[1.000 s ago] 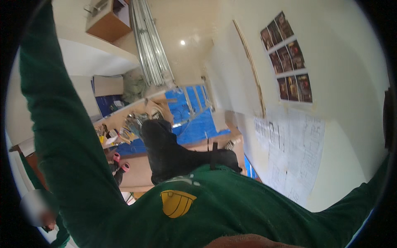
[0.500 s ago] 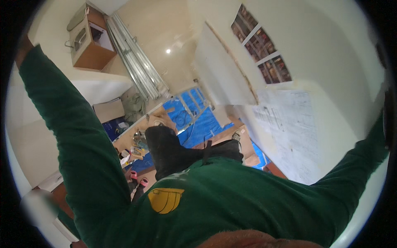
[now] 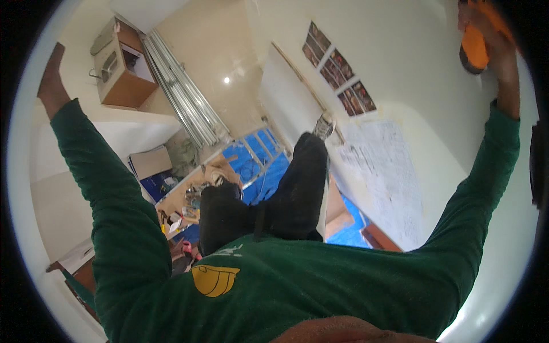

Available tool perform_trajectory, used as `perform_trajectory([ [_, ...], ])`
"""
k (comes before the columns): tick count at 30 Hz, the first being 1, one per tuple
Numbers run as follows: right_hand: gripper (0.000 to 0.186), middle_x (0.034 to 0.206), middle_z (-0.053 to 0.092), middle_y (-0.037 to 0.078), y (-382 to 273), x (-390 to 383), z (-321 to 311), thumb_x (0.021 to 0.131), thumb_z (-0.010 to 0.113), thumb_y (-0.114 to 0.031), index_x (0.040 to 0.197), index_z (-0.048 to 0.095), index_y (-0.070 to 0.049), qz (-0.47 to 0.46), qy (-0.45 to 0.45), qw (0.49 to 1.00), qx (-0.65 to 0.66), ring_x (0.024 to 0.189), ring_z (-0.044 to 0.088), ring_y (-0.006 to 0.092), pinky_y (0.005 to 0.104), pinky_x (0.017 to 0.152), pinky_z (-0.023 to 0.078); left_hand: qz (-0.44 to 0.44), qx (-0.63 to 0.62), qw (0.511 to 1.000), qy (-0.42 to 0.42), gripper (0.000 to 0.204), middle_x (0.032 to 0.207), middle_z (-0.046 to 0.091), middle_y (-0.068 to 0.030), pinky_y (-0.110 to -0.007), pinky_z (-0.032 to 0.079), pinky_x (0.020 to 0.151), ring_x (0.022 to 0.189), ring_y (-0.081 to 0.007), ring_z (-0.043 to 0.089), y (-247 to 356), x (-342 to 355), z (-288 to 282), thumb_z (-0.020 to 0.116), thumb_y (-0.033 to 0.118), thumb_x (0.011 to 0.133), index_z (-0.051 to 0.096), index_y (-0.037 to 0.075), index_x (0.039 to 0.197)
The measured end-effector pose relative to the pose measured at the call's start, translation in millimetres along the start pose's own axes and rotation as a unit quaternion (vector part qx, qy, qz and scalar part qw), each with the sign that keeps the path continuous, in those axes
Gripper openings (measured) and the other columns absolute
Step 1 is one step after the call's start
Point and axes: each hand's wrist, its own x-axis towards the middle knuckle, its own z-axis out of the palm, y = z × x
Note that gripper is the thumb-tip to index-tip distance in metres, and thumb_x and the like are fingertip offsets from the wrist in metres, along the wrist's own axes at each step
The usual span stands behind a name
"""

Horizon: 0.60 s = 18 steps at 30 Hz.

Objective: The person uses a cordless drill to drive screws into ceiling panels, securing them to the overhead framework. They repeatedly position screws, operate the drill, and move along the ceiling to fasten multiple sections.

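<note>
My left arm, in a green sleeve, reaches up at the far left. My left hand appears to lie flat against a pale surface there, fingers stretched and nothing seen in it. At the upper right, my raised right hand is wrapped round an orange hand-held tool with a rounded, dark-edged end. That tool is close to or touching the white wall. Its far end goes out of the picture, so its exact kind cannot be made out.
Below are a wooden plank bearing tools, and blue sheeting. My raised shoe is beside a leaning white board. Metal profiles lean near a wooden cabinet. Photo prints and a marked sheet are on the wall.
My right hand has come into view with the orange tool. One leg has lifted and stretched toward the board. My left hand shows more fully, and the view has shifted slightly.
</note>
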Motion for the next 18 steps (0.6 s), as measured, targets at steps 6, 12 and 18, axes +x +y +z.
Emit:
perform_trajectory([
  [6,0.034,0.103,0.071,0.010,25,-42,-33,0.105,0.061,-0.032,0.122,0.069,-0.004,-0.010,0.033,0.966,-0.254,0.097,0.073,0.0217,0.0371,0.084,0.059,0.027,-0.141,0.988,0.051,0.042,0.126,0.070,-0.0136,-0.051,0.055,0.092,0.113,-0.0329,0.067,10,-12,-11,0.058,0.032,0.102,0.063,0.005,0.134],
  [12,0.026,0.094,0.068,0.006,10,-56,35,0.103,0.064,-0.021,0.121,0.070,-0.004,0.056,0.077,0.977,-0.191,0.081,0.065,0.0165,0.0339,0.075,0.055,0.044,-0.251,0.964,0.081,0.045,0.128,0.068,-0.0160,-0.053,0.055,0.095,0.116,-0.0348,0.066,21,-28,-11,0.060,0.034,0.102,0.061,0.003,0.135],
  [18,0.028,0.088,0.067,0.002,15,-57,38,0.100,0.070,-0.022,0.121,0.070,-0.003,0.083,0.106,0.985,-0.105,0.076,0.063,0.0137,0.0325,0.072,0.053,0.078,-0.362,0.923,0.100,0.048,0.131,0.067,-0.0184,-0.056,0.055,0.098,0.119,-0.0366,0.065,36,-30,-13,0.062,0.035,0.102,0.060,0.001,0.137],
])
